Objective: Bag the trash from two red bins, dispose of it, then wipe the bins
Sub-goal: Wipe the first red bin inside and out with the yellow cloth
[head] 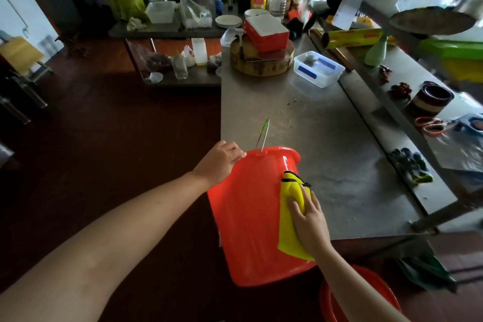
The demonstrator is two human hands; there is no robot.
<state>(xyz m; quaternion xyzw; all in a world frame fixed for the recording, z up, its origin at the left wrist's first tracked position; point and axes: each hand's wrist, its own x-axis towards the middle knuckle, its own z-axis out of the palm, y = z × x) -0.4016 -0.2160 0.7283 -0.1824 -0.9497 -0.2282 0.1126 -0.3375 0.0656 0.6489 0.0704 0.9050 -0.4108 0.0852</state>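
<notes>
Left hand [222, 158] curls over the bin [248, 230] rim on the frame-left side and holds it firmly. Right hand [309, 217] lies flat with fingers spread, pressing the cloth [290, 232] onto the outer wall on the frame-right side; it pins the cloth and isn't wrapped round anything. Bin is at frame centre, tipped mouth-away. Its long axis runs from the rim at mid-frame down to the base at lower centre, and the wire handle [264, 133] sticks up past the rim. It seems to lean on the near-left corner of the table [326, 138], but I can't tell whether it actually touches. My read is the wipe step is under way on this bin's outside. Unwiped wall lies below and frame-left of the cloth, so the stroke goes along the axis towards the base, and the right hand is the nearer one. There is open room over the floor at frame left, but the table edge crowds the right flank. Second bin [379, 282] sits low at lower right, just under the right forearm, so watch the elbow on a long downstroke. Risk: the bin rolls under the push if the rim hold slackens.
</notes>
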